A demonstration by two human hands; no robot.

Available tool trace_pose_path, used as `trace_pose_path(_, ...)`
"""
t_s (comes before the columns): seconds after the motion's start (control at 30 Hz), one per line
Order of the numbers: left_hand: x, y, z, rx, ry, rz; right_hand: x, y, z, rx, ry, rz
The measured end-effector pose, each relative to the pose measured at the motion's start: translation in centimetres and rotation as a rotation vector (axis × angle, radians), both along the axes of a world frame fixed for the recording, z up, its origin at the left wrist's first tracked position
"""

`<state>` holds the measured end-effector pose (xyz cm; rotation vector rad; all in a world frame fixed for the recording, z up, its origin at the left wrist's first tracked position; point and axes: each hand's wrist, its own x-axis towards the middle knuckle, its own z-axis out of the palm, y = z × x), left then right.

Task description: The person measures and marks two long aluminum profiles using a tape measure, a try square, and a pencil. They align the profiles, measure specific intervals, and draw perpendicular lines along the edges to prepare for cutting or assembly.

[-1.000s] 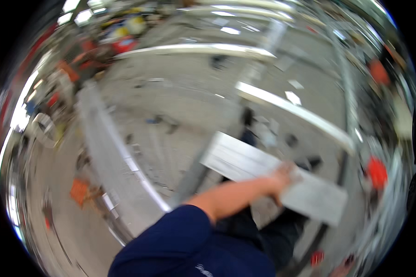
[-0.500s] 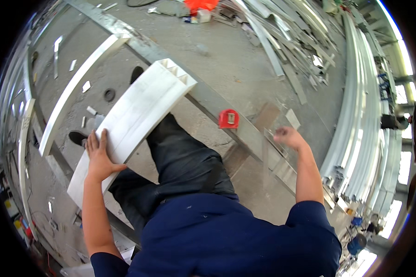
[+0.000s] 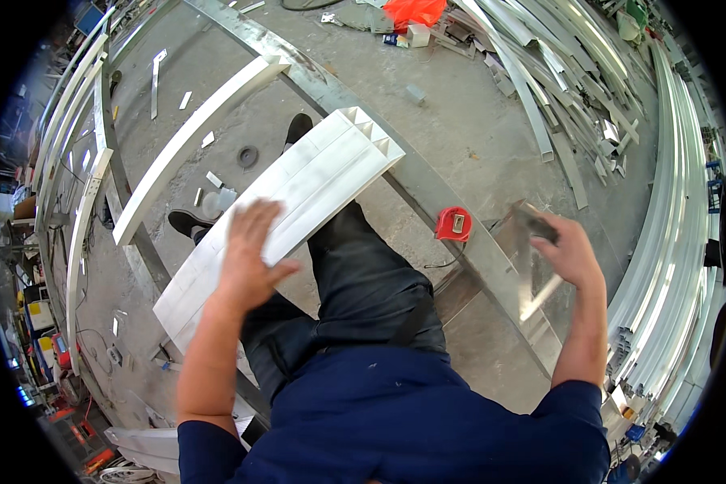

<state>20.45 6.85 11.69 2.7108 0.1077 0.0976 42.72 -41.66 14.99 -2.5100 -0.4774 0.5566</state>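
A broad white curved metal profile (image 3: 286,198) with hollow chambers at its end lies aslant across my lap, over my dark trousers. My left hand (image 3: 254,250) is over its near part, open with fingers spread and blurred; whether it touches the surface I cannot tell. At the right, my right hand (image 3: 569,250) is closed round a dark-ended angled metal tool (image 3: 529,278), whose thin strips are smeared by motion. A red tape measure (image 3: 453,224) sits on the grey steel beam (image 3: 427,181), left of my right hand.
A narrow curved white strip (image 3: 189,133) rests across the frame at the left, with another curved strip (image 3: 85,218) beyond it. Offcuts (image 3: 573,89) are heaped at the far right. Long metal profiles (image 3: 661,234) are stacked along the right side. A dark ring (image 3: 248,156) lies on the floor.
My left hand has shifted up and inward along the profile, its fingers now blurred. My right hand has turned and the angled tool shows more. The whole view has swung, moving the scene rightward.
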Motion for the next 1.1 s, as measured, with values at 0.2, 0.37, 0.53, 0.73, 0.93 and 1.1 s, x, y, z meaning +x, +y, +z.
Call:
trace_pose_path(0.2,6.4,-12.8,7.0,0.071,-0.068,-0.313,-2.7,17.7,1.3,0.002,-0.279,0.689)
trace_pose_path(0.37,7.8,-11.8,6.0,0.212,-0.100,-0.116,-2.4,23.3,1.1,0.125,-0.206,0.592)
trace_pose_path(0.53,7.6,-8.6,2.1,0.249,0.076,0.017,-1.1,23.5,1.1,0.155,-0.113,0.549)
trace_pose_path(0.73,8.7,-1.0,-1.0,0.097,0.088,0.275,2.2,18.3,-1.9,0.422,-0.153,0.063)
trace_pose_path(0.93,13.8,3.7,-4.2,0.077,0.088,0.416,0.8,18.1,-5.8,0.567,0.064,-0.107)
trace_pose_path(1.1,15.7,4.7,-6.1,0.073,0.130,0.367,0.2,18.9,-7.3,0.564,0.179,-0.110)
